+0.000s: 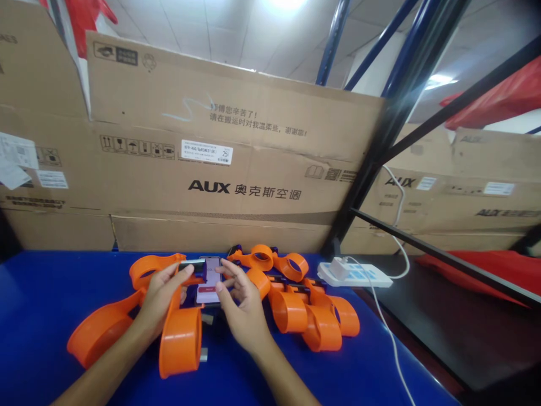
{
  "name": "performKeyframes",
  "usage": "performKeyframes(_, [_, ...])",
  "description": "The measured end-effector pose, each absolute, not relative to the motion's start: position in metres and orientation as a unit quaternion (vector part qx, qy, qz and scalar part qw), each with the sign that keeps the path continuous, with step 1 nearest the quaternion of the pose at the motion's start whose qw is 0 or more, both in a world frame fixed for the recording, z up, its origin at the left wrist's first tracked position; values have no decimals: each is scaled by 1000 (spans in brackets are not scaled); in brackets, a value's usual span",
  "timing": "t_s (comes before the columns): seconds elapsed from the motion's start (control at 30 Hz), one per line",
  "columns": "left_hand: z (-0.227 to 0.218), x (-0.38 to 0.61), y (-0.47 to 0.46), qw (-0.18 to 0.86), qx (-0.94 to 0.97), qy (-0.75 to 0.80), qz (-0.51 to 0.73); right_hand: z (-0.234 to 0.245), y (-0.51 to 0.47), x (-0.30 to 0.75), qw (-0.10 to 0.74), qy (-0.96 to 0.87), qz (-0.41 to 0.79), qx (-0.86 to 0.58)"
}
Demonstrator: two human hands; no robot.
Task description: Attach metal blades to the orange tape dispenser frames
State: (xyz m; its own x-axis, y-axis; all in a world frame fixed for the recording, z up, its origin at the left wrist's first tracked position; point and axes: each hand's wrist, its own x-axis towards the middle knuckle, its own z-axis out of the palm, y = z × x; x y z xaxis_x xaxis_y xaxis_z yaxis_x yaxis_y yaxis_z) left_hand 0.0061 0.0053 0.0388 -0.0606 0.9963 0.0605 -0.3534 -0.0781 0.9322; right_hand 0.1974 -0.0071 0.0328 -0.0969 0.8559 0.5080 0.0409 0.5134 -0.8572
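A smartphone point(208, 282) with a lit screen lies on the blue table point(38, 304), just beyond my hands. My left hand point(159, 293) rests across an orange band point(180, 332); its thumb and forefinger pinch a small dark module point(192, 265) at the phone's upper left corner. My right hand point(239, 301) has its fingers spread, and its fingertips touch the phone's right edge and screen. More orange wristband-like loops surround both hands.
A pile of several orange loops point(310, 318) lies right of my hands. A white power strip point(355, 273) with a charger and white cable sits at the table's right edge. Big cardboard boxes point(236, 163) wall the back; dark rack beams point(439, 254) cross at right.
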Motion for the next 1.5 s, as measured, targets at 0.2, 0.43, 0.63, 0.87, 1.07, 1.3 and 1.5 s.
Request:
performKeyframes(0.2, [28,28,-11,547,478,391,565,42,-18,205,528,-753,166,-356])
performKeyframes(0.43, [23,36,-17,580,465,392,541,39,-21,207,507,-787,124,-329])
performKeyframes(0.63, [27,34,-19,558,493,396,538,40,-22,209,495,-798,139,-315])
performKeyframes(0.87, [36,36,-20,634,420,366,536,38,-20,213,481,-807,118,-320])
performKeyframes(1.07, [26,28,-10,736,390,369,412,39,-20,213,456,-830,105,-304])
performKeyframes(1.3, [14,23,-8,788,365,334,367,39,-23,212,425,-851,60,-304])
performKeyframes(1.5, [14,20,-7,800,368,326,346,39,-24,212,426,-852,60,-299])
